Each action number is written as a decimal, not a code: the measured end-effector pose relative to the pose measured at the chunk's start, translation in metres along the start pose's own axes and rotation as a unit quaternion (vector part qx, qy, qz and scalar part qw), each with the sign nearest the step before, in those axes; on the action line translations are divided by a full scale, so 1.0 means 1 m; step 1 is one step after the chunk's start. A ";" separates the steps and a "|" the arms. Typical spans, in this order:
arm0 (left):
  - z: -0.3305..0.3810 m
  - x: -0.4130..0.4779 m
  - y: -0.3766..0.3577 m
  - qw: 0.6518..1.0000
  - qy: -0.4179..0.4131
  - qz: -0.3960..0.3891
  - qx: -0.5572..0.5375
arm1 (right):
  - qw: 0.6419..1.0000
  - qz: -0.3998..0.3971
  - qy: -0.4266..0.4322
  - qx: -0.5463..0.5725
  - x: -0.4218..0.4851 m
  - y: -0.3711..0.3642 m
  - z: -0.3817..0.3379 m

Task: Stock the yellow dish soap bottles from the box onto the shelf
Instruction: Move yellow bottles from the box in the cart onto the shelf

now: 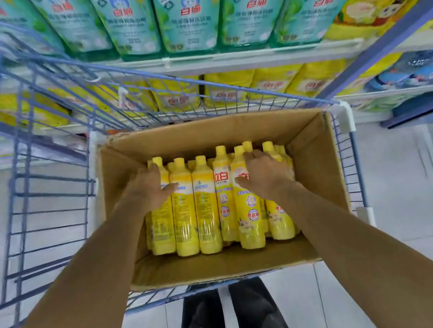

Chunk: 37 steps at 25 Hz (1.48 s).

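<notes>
The 2 hands, left hand and right hand equally near, curl over the end bottles of the top row in the box, long axes and caps pointing away from the hands toward the shelf beyond.

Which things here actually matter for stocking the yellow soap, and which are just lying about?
Job in hand:
bottles
box
shelf

Lying about:
cart, carrying the box
green packs
yellow packs
blue packs
</notes>
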<state>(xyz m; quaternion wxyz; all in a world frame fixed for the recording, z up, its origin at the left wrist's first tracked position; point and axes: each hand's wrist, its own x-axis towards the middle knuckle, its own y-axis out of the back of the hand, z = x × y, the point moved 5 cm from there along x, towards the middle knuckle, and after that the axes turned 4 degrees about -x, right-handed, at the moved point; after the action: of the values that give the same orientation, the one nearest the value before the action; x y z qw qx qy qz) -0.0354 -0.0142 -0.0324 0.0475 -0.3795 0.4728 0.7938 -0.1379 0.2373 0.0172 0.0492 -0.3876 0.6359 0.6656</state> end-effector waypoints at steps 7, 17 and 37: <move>-0.024 0.022 -0.035 0.971 0.098 0.045 -0.211 | 0.982 0.037 -0.089 0.162 0.027 -0.023 0.013; -0.030 0.009 -0.026 0.935 0.114 0.005 -0.335 | 0.948 -0.005 -0.143 0.285 0.027 -0.030 0.010; 0.079 -0.128 0.243 0.844 -0.162 0.194 -0.473 | 0.889 0.275 0.076 0.358 -0.090 0.255 -0.049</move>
<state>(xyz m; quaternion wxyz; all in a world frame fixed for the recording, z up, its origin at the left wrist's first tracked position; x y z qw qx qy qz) -0.0939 -0.0488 0.2452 -0.2166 -0.1221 0.0894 0.9645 -0.1959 0.1850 0.2810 -0.0492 -0.2029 0.9138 0.3484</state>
